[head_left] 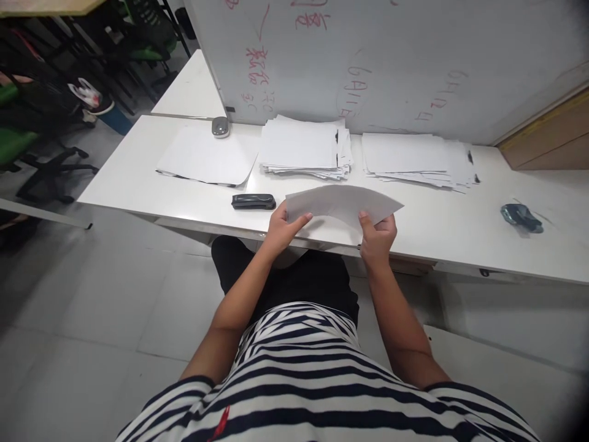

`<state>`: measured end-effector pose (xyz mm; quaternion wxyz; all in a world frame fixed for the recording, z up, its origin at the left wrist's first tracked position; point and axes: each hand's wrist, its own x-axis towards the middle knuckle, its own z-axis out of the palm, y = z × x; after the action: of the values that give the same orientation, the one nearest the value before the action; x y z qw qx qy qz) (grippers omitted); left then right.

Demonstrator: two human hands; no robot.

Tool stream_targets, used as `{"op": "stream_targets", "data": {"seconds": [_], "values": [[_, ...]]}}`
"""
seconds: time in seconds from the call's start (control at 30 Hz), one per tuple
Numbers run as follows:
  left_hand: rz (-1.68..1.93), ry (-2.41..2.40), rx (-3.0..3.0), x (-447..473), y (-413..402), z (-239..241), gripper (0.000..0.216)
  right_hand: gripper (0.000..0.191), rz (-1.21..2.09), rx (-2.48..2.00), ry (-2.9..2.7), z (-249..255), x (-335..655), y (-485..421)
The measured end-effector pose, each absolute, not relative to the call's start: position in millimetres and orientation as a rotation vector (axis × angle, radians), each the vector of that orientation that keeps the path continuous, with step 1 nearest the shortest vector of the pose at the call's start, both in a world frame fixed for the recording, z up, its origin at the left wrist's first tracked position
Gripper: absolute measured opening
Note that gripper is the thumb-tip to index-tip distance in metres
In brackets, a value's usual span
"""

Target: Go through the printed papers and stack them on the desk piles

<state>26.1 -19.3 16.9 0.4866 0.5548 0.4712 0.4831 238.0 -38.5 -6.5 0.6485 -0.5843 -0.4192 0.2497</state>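
Observation:
Between my two hands is a bowed sheet of white paper (338, 199), held just above the front edge of the desk; whether it is one sheet or several I cannot tell. My left hand (284, 227) is closed on its left end, thumb on the near face. The right end is pinched by my right hand (378, 236), thumb on top and fingers curled beneath. A black stapler (253, 201) lies just left of my left hand. Behind the held paper sit a thick stack of paper (301, 144) and, to its right, a looser stack (405, 153).
Thin paper sheets (207, 156) lie on the left of the white desk (124, 159), near a small grey rounded device (221, 126). A dark crumpled-looking item (521, 218) rests at the right. A whiteboard (391, 67) rises behind. Chairs and a blue bin (113, 116) stand at left.

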Motion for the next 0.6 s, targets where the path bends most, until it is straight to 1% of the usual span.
{"op": "stream_targets", "data": {"seconds": [0.2,0.37,0.47,0.6], "values": [[1.092,1.084,1.384,26,-7,17,0.046,0.048,0.654,-1.200,-1.030,-8,259,-27],[1.073,1.098,1.386,27,1,15,0.039,0.045,0.774,-1.177,-0.950,-10,268,-26],[1.100,1.106,1.360,27,-5,18,0.038,0.039,0.778,-1.330,-1.023,-5,272,-37],[1.125,1.198,1.477,19,-18,31,0.036,0.032,0.601,-1.603,-1.273,11,272,-62]]}}
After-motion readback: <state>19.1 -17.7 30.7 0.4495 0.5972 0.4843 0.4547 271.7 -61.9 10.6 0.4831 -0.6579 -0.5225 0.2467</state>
